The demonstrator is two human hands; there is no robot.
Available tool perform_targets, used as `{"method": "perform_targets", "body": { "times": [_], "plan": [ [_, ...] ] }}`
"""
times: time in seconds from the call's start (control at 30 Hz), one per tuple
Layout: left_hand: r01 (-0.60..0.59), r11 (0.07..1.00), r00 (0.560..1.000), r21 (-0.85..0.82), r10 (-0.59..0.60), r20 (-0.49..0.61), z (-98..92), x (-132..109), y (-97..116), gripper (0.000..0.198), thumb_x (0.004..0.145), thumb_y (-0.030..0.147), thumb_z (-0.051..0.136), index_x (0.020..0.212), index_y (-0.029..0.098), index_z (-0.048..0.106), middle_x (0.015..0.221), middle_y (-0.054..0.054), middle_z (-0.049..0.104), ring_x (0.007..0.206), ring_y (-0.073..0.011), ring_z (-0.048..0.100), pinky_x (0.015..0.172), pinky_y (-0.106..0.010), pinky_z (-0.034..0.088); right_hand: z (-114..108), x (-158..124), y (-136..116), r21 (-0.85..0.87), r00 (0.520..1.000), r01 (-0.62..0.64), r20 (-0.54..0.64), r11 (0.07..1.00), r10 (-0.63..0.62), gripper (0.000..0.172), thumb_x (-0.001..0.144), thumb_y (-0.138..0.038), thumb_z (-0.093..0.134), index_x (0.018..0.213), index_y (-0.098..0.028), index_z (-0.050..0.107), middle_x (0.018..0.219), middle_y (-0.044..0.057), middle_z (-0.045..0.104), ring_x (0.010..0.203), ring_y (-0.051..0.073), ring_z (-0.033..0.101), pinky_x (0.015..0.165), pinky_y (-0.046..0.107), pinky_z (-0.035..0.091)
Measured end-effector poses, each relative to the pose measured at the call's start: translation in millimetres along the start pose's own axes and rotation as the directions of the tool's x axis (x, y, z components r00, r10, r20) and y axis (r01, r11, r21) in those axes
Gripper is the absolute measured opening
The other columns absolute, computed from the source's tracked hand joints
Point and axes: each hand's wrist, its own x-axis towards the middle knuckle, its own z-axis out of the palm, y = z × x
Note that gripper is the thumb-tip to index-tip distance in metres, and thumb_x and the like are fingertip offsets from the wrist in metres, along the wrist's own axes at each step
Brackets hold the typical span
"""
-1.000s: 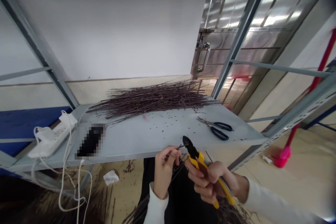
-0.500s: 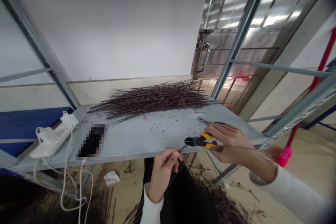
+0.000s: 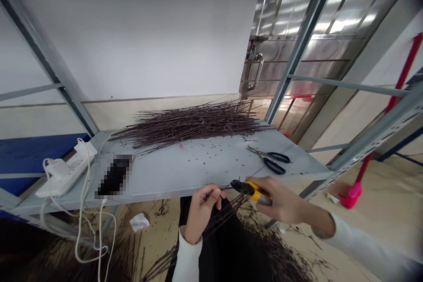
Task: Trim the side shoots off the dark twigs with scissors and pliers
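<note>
Between its thumb and fingers, my left hand [image 3: 204, 208] pinches a thin dark twig [image 3: 226, 186] near the shelf's front edge. My right hand [image 3: 279, 198] grips yellow-and-black diagonal cutters [image 3: 246, 186], whose jaws are close to the twig's end; whether they touch it I cannot tell. More long twigs [image 3: 228, 214] lie across my lap below the hands. A pair of dark-handled scissors [image 3: 269, 158] rests on the shelf beyond my right hand. Behind them a large bundle of dark twigs [image 3: 198, 124] lies along the back.
Small dark clippings [image 3: 211, 156] dot the grey shelf [image 3: 158, 172]. At the left are a white power strip [image 3: 66, 174], cables and a pixelated dark object [image 3: 114, 176]. Metal uprights frame both sides. A twig heap [image 3: 280, 251] and crumpled tissue [image 3: 139, 222] lie on the floor.
My right hand with the cutters has moved down and slightly left, uncovering the scissors. The cutters' handles have come closer together. My left hand has barely moved.
</note>
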Motion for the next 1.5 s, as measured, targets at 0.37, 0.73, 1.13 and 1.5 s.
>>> {"method": "perform_targets", "body": {
  "times": [0.37, 0.73, 1.13, 1.5],
  "plan": [
    [0.087, 0.974, 0.996, -0.209, -0.078, 0.049, 23.6, 0, -6, 0.043, 0.077, 0.058, 0.059, 0.070, 0.016, 0.060, 0.048, 0.004, 0.048, 0.043, -0.0084, 0.031, 0.045, -0.023, 0.020, 42, -6, 3, 0.850, 0.838, -0.461, 0.512, 0.254, -0.191, 0.026, 0.051, -0.029, 0.054, 0.064, -0.023, 0.032, 0.051, -0.010, 0.030, 0.040, 0.005, 0.022, 0.039, 0.020, 0.023],
    [0.103, 0.991, 0.993, -0.086, -0.098, 0.062, 3.0, -4, 11, 0.039, 0.083, 0.053, 0.052, 0.069, 0.017, 0.057, 0.045, 0.006, 0.043, 0.039, -0.0070, 0.020, 0.042, -0.024, 0.014, 1, 5, 5, -0.308, 0.964, 0.001, -0.252, 0.951, -0.082, 0.013, 0.069, -0.022, 0.050, 0.080, -0.021, 0.043, 0.063, -0.003, 0.045, 0.053, 0.013, 0.041, 0.051, 0.025, 0.028],
    [0.096, 0.994, 0.995, -0.049, -0.098, -0.026, -2.0, 2, 3, 0.039, 0.080, 0.053, 0.057, 0.068, 0.016, 0.065, 0.053, -0.002, 0.061, 0.044, -0.0107, 0.040, 0.043, -0.023, 0.026, -2, 8, 25, -0.585, 0.960, -0.014, -0.235, 0.811, -0.152, 0.016, 0.071, -0.021, 0.049, 0.087, -0.021, 0.046, 0.074, 0.004, 0.062, 0.065, 0.021, 0.057, 0.055, 0.028, 0.032],
    [0.061, 0.990, 0.993, -0.124, -0.072, -0.092, 7.9, 6, -10, 0.039, 0.076, 0.053, 0.062, 0.063, 0.016, 0.063, 0.055, -0.002, 0.059, 0.054, -0.0143, 0.050, 0.052, -0.024, 0.035, 34, 0, 5, 0.440, 0.974, -0.221, 0.056, 0.870, 0.220, 0.014, 0.061, -0.019, 0.048, 0.067, -0.021, 0.036, 0.057, -0.007, 0.029, 0.051, 0.008, 0.026, 0.048, 0.023, 0.022]
  ]
}}
